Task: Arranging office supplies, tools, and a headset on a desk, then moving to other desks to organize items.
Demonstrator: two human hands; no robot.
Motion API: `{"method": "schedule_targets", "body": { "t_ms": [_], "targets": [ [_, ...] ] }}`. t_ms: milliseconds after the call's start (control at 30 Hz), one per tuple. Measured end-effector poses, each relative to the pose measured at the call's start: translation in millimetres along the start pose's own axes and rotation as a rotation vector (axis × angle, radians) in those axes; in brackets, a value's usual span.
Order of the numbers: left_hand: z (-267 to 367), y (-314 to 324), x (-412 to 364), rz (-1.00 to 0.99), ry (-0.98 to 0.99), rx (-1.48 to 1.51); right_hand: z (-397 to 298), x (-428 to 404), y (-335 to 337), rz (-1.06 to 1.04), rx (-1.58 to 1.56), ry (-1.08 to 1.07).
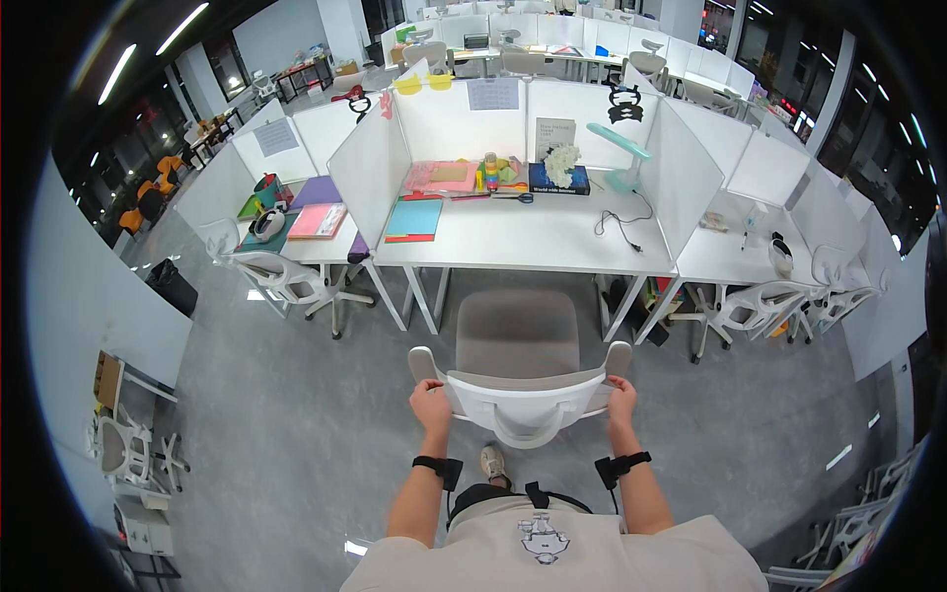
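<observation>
An office chair with a grey seat and white frame stands before me, its back towards me and its seat facing the desk. My left hand grips the chair at its left side, by the armrest and backrest. On the opposite side my right hand holds the chair in the same way. Each wrist wears a black strap with a small box. Beyond the seat is a white desk, with a gap of floor between them. The chair's base is hidden below the seat.
On the desk lie blue paper, scissors, a thick book under white flowers, a turquoise lamp and a black cable. White partitions flank it. Other chairs stand left and right.
</observation>
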State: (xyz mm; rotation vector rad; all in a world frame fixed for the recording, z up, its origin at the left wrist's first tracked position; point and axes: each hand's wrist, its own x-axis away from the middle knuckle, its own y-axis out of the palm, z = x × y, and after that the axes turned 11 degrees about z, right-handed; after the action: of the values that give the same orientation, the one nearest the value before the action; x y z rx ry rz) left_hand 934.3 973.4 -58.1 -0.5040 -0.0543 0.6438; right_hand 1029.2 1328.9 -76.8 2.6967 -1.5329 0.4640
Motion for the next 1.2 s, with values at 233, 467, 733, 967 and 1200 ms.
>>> {"method": "schedule_targets", "body": {
  "t_ms": [233,467,733,967,1200],
  "targets": [
    [44.5,30.1,-13.5,-0.024,0.009,-0.034,-2.5,-50.1,21.9,0.113,0.102,-0.171],
    [37.5,71.6,-59.8,-0.058,0.205,-0.002,-32.7,-71.8,63.9,0.076,0.153,-0.12],
    [62.4,109.4,-89.3,-0.064,0.179,-0.005,-3.4,-134.8,90.0,0.107,0.095,-0.154],
    [68.2,138.6,-120.9,-0.013,0.176,0.006,-24.9,-151.9,124.6,0.054,0.174,-0.112],
    [88.0,173.1,-157.6,-0.042,0.155,-0.06,-43.0,-177.8,154.2,0.006,0.259,-0.102]
  ]
}}
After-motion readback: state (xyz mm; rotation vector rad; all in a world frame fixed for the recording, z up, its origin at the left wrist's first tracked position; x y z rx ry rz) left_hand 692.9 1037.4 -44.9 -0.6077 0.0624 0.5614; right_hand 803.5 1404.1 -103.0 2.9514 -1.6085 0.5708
